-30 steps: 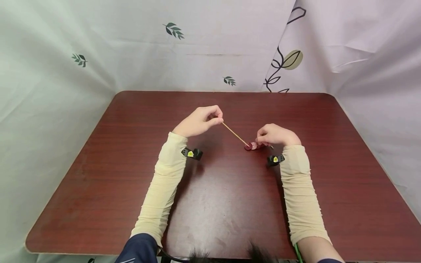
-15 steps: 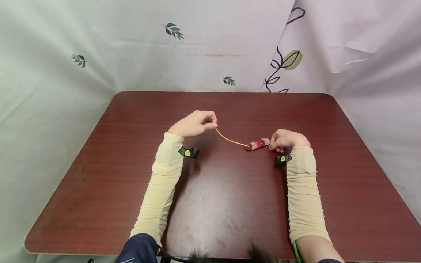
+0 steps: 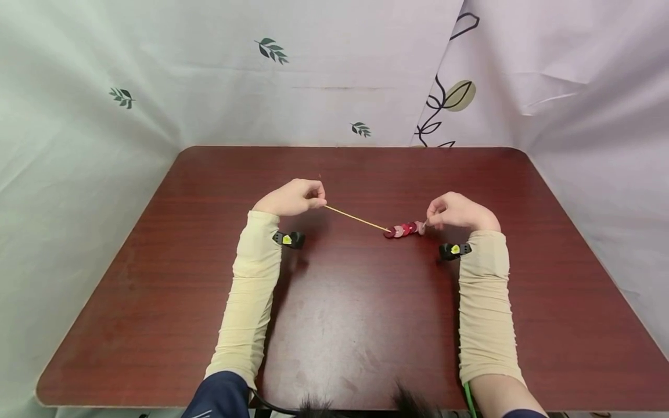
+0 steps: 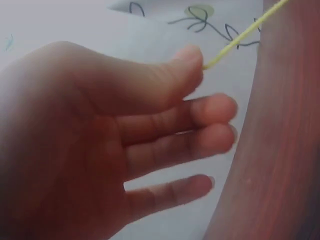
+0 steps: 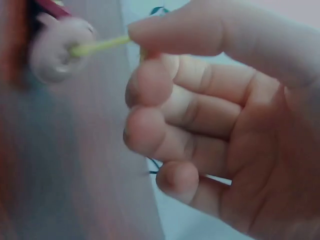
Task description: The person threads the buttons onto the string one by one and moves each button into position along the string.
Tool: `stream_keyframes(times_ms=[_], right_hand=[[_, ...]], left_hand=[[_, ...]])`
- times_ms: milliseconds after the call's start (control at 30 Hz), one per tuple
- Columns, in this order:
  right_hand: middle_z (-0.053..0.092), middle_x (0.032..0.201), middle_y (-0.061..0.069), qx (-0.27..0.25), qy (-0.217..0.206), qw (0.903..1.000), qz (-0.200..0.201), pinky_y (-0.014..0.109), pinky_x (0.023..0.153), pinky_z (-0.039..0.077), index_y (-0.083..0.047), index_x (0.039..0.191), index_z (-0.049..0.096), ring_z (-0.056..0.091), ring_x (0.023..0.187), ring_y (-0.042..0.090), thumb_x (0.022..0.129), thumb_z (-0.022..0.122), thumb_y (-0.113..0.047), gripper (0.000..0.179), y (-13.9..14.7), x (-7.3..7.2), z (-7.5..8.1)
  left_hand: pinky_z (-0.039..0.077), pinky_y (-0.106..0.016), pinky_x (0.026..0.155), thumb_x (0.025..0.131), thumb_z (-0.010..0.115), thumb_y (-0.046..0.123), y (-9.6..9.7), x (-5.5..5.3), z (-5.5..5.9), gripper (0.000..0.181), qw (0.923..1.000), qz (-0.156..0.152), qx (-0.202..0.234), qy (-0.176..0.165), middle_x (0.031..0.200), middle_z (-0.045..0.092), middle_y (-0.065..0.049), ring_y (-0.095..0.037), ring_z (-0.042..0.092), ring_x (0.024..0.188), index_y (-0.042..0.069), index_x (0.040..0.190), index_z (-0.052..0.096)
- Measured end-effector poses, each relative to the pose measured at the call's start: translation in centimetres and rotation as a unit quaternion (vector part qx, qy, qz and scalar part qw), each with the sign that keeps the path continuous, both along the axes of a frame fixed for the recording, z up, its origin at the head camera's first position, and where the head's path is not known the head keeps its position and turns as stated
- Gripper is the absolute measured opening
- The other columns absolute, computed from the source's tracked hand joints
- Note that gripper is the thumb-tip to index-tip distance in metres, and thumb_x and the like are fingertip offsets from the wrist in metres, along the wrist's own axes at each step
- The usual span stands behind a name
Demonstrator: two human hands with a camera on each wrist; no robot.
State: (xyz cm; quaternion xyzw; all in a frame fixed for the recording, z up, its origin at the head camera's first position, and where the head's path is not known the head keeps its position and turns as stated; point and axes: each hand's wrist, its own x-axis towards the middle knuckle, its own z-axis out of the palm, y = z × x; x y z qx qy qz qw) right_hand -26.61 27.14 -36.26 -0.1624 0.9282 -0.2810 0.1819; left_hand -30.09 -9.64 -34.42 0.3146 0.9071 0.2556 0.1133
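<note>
A yellow string [image 3: 358, 219] runs between the two hands, drawn nearly straight on the left side. Strung on it are several dark red, red and pale pink buttons [image 3: 399, 231], lying close together in a short row. The left hand [image 3: 290, 198] pinches the string between thumb and forefinger, its other fingers extended in the left wrist view. Just right of the row, the right hand [image 3: 462, 211] pinches the string's short end. In the right wrist view the string comes out of a hole in a pale pink button [image 5: 47, 57], a little way from the fingertips.
The hands work over a dark red-brown wooden table [image 3: 334, 325] with rounded corners. White cloth [image 3: 324, 75] with leaf prints hangs behind it and at both sides. A small black camera [image 3: 290, 240] is strapped at each wrist.
The right hand has shifted rightwards off the buttons, showing the whole row, and now pinches the string end. The left hand has moved left, and the string, slack half a second ago, is straight.
</note>
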Motion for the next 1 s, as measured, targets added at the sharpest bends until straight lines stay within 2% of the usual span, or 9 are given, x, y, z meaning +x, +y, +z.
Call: stream_keyframes(times_ms=[233,400,500,633,733,900,1000], right_hand=[[0.058,0.06,0.008,-0.032,0.041,0.9984,-0.021,0.024,0.049,0.035,-0.006,0.079,0.059,0.053,0.057,0.019,0.08,0.06,-0.011,0.005,-0.6,0.8,1.7],[0.057,0.062,0.009,-0.051,0.084,0.9946,-0.034,0.023,0.05,0.035,-0.007,0.08,0.059,0.047,0.055,0.01,0.078,0.062,-0.007,0.004,-1.4,1.6,2.8],[0.057,0.065,0.006,-0.092,0.122,0.9875,-0.039,0.022,0.054,0.037,-0.005,0.081,0.059,0.048,0.058,0.006,0.078,0.061,-0.006,0.004,-2.3,2.3,3.8],[0.056,0.067,-0.003,-0.159,0.17,0.9713,-0.05,0.021,0.057,0.038,-0.006,0.08,0.058,0.051,0.062,0.008,0.079,0.063,-0.009,0.006,-3.6,3.0,4.7],[0.056,0.065,-0.005,-0.221,0.191,0.9545,-0.062,0.021,0.056,0.038,-0.006,0.08,0.058,0.052,0.061,0.01,0.079,0.065,-0.009,0.007,-4.2,3.1,4.9],[0.057,0.062,-0.005,-0.327,0.214,0.918,-0.066,0.022,0.056,0.041,-0.003,0.082,0.059,0.051,0.059,0.016,0.079,0.066,-0.008,0.009,-4.7,2.5,4.4],[0.056,0.061,-0.004,-0.355,0.219,0.9069,-0.058,0.023,0.057,0.041,-0.002,0.084,0.059,0.05,0.058,0.018,0.078,0.067,-0.01,0.012,-5.1,1.9,3.9]], left_hand=[[0.035,-0.026,0.059,0.089,0.053,0.021,-0.8,-0.3,-0.4,0.012,0.9995,0.006,-0.012,-0.029,0.071,0.05,0.0,-0.014,0.042,0.063,0.011,0.083,0.055],[0.035,-0.026,0.059,0.089,0.052,0.021,-1.0,-0.6,-0.9,0.012,0.9989,0.01,-0.012,-0.045,0.071,0.049,0.0,-0.015,0.042,0.064,0.011,0.082,0.054],[0.034,-0.026,0.059,0.089,0.053,0.02,-1.0,-0.6,-1.2,0.012,0.9984,0.014,-0.012,-0.053,0.07,0.048,0.0,-0.015,0.041,0.063,0.01,0.082,0.054],[0.034,-0.026,0.059,0.089,0.052,0.02,-0.7,-0.7,-1.7,0.013,0.9979,0.008,-0.02,-0.061,0.069,0.046,0.001,-0.014,0.04,0.063,0.01,0.082,0.053],[0.035,-0.026,0.06,0.09,0.051,0.02,-0.4,-0.8,-1.9,0.013,0.9971,0.002,-0.03,-0.069,0.07,0.047,0.001,-0.014,0.041,0.064,0.01,0.082,0.053],[0.036,-0.026,0.061,0.09,0.049,0.019,-0.1,-0.9,-2.2,0.012,0.9959,-0.008,-0.042,-0.08,0.072,0.05,0.0,-0.014,0.043,0.066,0.01,0.083,0.053],[0.036,-0.026,0.06,0.09,0.049,0.019,0.0,-0.9,-2.2,0.013,0.9955,-0.01,-0.045,-0.083,0.072,0.05,0.0,-0.014,0.043,0.065,0.01,0.083,0.053]])
